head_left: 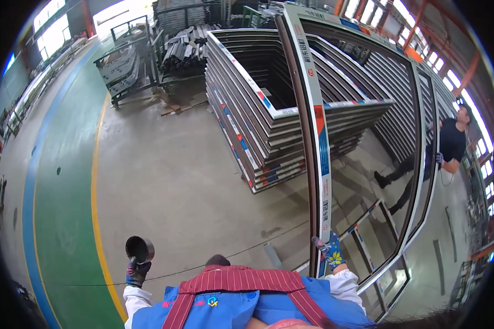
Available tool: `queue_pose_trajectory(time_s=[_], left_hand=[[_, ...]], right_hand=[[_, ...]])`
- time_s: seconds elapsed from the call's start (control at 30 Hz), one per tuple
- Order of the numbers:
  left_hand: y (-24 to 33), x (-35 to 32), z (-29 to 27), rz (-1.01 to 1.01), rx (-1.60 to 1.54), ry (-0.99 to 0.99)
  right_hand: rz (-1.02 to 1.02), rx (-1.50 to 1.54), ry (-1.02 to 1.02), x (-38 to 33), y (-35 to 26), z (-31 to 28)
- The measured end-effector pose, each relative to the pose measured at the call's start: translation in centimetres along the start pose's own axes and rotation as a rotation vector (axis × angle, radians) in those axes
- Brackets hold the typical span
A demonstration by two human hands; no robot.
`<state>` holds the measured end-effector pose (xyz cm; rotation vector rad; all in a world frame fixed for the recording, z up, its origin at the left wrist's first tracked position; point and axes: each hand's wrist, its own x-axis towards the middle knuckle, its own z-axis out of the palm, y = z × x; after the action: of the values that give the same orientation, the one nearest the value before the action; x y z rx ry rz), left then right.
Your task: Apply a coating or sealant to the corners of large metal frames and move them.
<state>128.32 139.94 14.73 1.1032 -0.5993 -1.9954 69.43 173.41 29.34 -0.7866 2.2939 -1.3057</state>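
My left hand [136, 272], in a dark glove, is closed around a dark hollow cylinder [140, 249], whose round open end faces up. I cannot tell whether it is a cup or a roll. At right, my right hand [331, 252], in a blue glove with a yellow flower, grips the near edge of a large window frame [320, 159]. This frame stands upright and tilted, dark brown with white, red and blue protective film. Its far side reaches toward a co-worker [454, 140] in dark clothes, whose gloved hand is at the frame's edge.
A tall stack of similar frames [247, 131] stands ahead. Another stack [392, 82] is behind the upright frame. Smaller frames [362, 241] lie low at right. A metal cart [127, 68] and bundled profiles [187, 45] are at the back left. A green walkway [66, 181] runs along the left.
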Motion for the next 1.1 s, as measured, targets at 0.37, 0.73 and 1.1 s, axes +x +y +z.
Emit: queue_pose_trajectory(time_s=[0.37,0.73,1.1], left_hand=[[10.1,34.8,8.0,-0.038,-0.113,-0.021],[20.8,67.8,24.3,0.095,-0.052,-0.063],[28.1,91.7,29.6,-0.056,-0.06,-0.045]], right_hand=[[0.122,-0.109,-0.1,32.4,-15.5,7.8],[0.009,-0.132,-0.356,63.6,-25.8,19.8],[0.182,-0.044,-0.397,89.0,-36.4,30.8]])
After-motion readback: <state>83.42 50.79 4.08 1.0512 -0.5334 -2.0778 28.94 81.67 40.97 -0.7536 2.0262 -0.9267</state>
